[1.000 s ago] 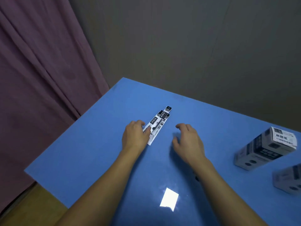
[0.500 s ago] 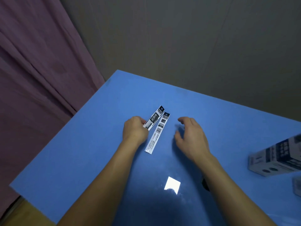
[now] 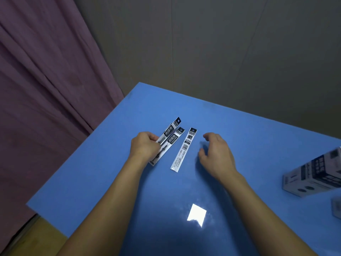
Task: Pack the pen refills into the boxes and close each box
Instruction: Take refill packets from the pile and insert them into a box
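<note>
Grey wall [image 3: 221,52], mauve curtain [image 3: 46,80] behind blue table [image 3: 92,182]. Two boxes [image 3: 313,178] at right edge. Three packaged refills: left hand [image 3: 144,146] pinching two refills [image 3: 170,138]; third refill [image 3: 184,150] flat on table beside loosely spread, empty right hand [image 3: 216,154].

Room-wise: the left hand [image 3: 144,147] has its fingers [image 3: 151,139] curled on two refill packs [image 3: 168,140], so that side is taken up. Just right of those fingers a loose pack [image 3: 184,149] lies flat on the worktop [image 3: 92,172], with a narrow strip of blue between it and the held ones. The right hand [image 3: 215,154] hovers with fingers loosely curled; there's a small gap between its fingers and the loose pack. Ahead of both sets of fingers the worktop runs bare to its far edge. Well off to the right of the right fingers, a box [image 3: 313,176] sits near the edge, with a second box [image 3: 336,209] partly cut off below it. Left of the left fingers it's bare blue up to a curtain [image 3: 46,89].
</note>
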Available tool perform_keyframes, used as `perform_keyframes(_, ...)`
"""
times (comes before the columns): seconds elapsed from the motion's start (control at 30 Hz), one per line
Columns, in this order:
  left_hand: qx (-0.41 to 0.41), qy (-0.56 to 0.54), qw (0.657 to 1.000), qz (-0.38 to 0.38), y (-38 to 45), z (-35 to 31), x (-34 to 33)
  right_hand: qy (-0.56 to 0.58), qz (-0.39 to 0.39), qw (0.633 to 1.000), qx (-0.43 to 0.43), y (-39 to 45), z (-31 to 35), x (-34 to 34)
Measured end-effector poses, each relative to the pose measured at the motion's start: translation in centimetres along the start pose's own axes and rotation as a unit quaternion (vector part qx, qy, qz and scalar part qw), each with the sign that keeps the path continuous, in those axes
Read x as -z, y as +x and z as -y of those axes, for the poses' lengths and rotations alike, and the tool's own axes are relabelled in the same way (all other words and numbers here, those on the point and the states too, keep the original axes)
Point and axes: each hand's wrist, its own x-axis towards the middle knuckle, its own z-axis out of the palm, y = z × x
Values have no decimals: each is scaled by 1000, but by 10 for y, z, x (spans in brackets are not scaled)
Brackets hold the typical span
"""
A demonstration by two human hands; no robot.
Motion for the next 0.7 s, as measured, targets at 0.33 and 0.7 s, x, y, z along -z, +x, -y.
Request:
perform_keyframes(0.33, -62, 4, 997, 34, -31, 14, 49, -49, 44, 998, -15, -31, 26, 9)
perform_keyframes(0.7, -135, 37, 987, 85, -86, 39, 82, -99, 37, 992, -72, -118, 50, 23)
